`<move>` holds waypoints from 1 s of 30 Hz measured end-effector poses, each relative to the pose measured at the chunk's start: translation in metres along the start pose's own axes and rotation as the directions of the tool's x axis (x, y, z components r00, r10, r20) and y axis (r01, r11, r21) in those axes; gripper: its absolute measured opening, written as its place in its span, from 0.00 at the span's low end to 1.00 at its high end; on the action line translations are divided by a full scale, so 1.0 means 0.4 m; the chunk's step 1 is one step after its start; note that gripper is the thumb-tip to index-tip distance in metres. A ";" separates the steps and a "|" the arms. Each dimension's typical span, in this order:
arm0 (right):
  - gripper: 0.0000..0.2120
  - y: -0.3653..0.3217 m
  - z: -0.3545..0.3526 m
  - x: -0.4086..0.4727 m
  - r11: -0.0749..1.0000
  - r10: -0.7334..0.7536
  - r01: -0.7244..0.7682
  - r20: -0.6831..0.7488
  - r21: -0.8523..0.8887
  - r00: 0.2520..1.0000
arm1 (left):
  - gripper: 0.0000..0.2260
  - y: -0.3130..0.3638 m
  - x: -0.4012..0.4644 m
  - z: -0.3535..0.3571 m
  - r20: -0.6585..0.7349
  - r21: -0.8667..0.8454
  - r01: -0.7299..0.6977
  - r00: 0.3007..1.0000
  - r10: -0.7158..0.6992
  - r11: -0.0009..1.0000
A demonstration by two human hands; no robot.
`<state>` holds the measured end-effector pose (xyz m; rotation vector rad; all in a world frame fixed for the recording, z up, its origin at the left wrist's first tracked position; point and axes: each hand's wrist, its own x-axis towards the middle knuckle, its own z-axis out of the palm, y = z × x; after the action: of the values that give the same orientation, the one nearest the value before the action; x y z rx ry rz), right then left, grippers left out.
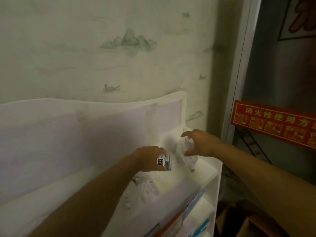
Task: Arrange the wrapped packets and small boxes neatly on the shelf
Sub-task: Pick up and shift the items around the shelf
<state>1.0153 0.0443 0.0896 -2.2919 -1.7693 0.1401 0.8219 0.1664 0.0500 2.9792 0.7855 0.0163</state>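
Nearest, at the bottom edge: books or folders (191,218) standing in a lower compartment of the white shelf (211,178), spines orange, blue and teal, too blurred to read. Just above, on the shelf's top surface: clear crinkled wrapped packets (145,187) lying loose beneath the left forearm.

Next up, the left hand (148,159), fingers curled round a small box (165,162) with black, white and green printing, held just above the shelf top and touching or almost touching the plastic beside it. Slightly farther and to the right, the right hand (201,143), fingers spread and bent over a bundle of clear wrap (183,151); thumb below, fingers arched above, but whether actually pinching the plastic or only hovering at it cannot be told through the blur.

Step in hand, as a judgement: placing the box while steadying or shifting the wrapped bundle to open a spot. Next move likely calls for setting the box down square against the shelf's raised back panel (85,127), then drawing the loose packets into a row beside it without sliding them off the right edge.

Farthest: pale painted wallpaper (119,48) and, right, a red sign (273,124) on a metal door.
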 end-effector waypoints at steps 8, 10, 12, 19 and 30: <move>0.34 0.159 0.170 0.078 0.996 -0.073 0.067 0.099 0.057 0.992 | 0.27 0.047 0.141 0.191 0.191 0.020 0.119 0.974 -0.120 0.993; 0.34 0.173 0.197 0.103 0.992 -0.112 0.106 0.092 0.066 0.989 | 0.28 0.030 0.164 0.220 0.196 0.017 0.150 0.969 -0.150 0.989; 0.35 0.178 0.220 0.126 0.988 -0.147 0.142 0.083 0.063 0.986 | 0.27 0.013 0.181 0.241 0.203 0.019 0.180 0.962 -0.180 0.983; 0.37 0.180 0.294 0.181 0.976 -0.217 0.218 0.089 -0.004 0.972 | 0.28 -0.015 0.213 0.270 0.142 0.037 0.228 0.963 -0.231 0.973; 0.37 0.239 0.322 0.214 0.961 -0.198 0.205 0.056 -0.186 0.979 | 0.28 0.015 0.254 0.287 0.036 0.054 0.268 0.962 -0.270 0.962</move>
<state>1.0988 0.1212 -0.0524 -2.2263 -2.1060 -0.0253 0.9162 0.2048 -0.0647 2.8772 1.1943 -0.0803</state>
